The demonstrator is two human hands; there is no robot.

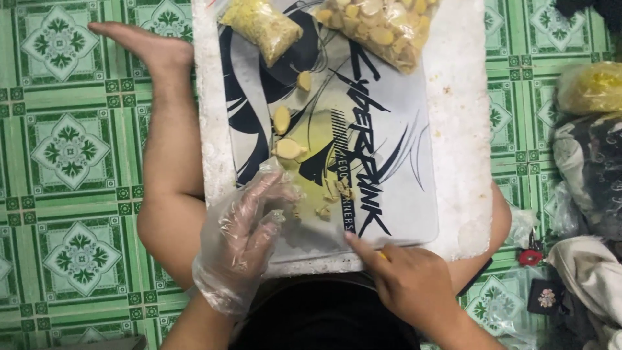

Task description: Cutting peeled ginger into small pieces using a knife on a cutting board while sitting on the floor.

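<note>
My left hand [243, 243], in a clear plastic glove, pinches a small pale yellow root piece [278, 215] against a printed mat [395, 162] that lies on a white foam board [457, 129]. My right hand [405, 279] is closed on a small knife [383, 255]. Only a yellow bit of it shows, and my index finger lies along it toward several cut yellow bits [324, 210]. Three peeled root chunks [288, 149] lie in a row farther up the mat. At the far edge are a bag of chopped yellow bits [262, 26] and a bag of pale slices [382, 26].
My bare leg [168, 149] lies along the board's left side on the green patterned floor tiles [71, 142]. On the right are a bag of yellow stuff [589, 87], crumpled cloth and plastic [589, 168], a red key fob [530, 257] and a small dark pouch [546, 298].
</note>
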